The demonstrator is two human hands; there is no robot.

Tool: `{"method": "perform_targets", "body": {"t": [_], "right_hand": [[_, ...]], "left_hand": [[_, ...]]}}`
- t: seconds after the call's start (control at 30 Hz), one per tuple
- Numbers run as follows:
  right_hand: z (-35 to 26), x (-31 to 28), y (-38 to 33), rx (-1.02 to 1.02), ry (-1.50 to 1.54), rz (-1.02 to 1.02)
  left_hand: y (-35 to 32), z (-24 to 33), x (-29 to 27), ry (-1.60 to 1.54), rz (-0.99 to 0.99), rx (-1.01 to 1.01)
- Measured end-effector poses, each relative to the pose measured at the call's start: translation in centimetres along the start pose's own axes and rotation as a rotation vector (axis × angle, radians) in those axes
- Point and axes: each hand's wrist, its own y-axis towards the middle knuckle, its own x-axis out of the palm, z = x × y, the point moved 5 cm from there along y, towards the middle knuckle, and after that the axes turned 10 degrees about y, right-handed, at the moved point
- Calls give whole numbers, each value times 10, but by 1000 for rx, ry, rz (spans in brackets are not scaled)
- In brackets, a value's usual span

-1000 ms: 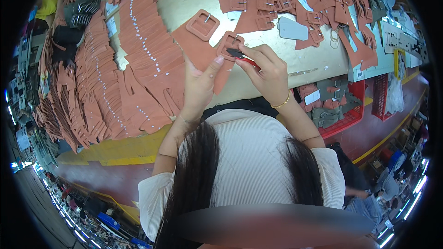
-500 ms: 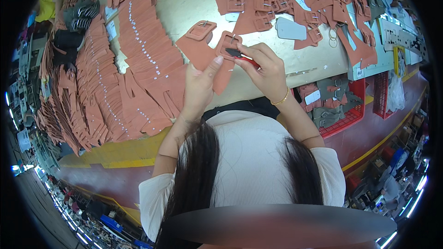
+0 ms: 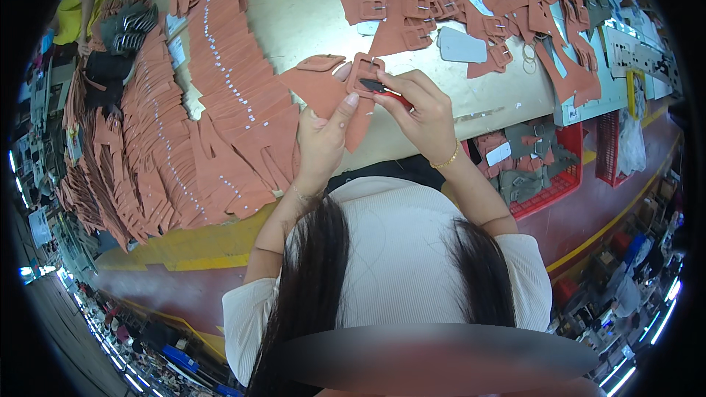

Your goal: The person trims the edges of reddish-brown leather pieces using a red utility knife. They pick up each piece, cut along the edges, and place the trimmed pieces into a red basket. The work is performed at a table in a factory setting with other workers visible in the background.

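Observation:
My left hand [image 3: 323,132] grips a salmon-coloured leather piece [image 3: 312,87], its thumb below a leather-covered square buckle [image 3: 357,68] with a metal prong. A second covered buckle [image 3: 321,63] is on the left part of the held leather, seen nearly edge-on. Between the fingers of my right hand [image 3: 426,106] are small snips [image 3: 373,85] with dark pointed blades and red handles. Their blades lie at the lower part of the upright buckle; whether they touch it I cannot tell. The left fingers behind the leather are mostly hidden.
Overlapping rows of salmon strips [image 3: 220,66] cover the table's left side. Several buckled pieces [image 3: 419,7] lie at the back, near a grey rounded plate [image 3: 462,45]. A red basket [image 3: 568,184] holds more pieces at right. Someone in a yellow top [image 3: 70,18] is at far left.
The held leather has turned, so its left buckle now shows nearly edge-on. My left hand has shifted slightly right. The snips stay at the other buckle. The other person's arm shows more at far left.

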Motion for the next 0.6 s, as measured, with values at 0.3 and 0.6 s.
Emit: {"method": "perform_targets", "body": {"t": [0.3, 0.6], "right_hand": [[17, 5, -9, 370, 232, -51], [19, 30, -14, 348, 722, -112]], "left_hand": [[4, -15, -1, -270, 41, -98], [3, -23, 11, -264, 15, -79]]}}
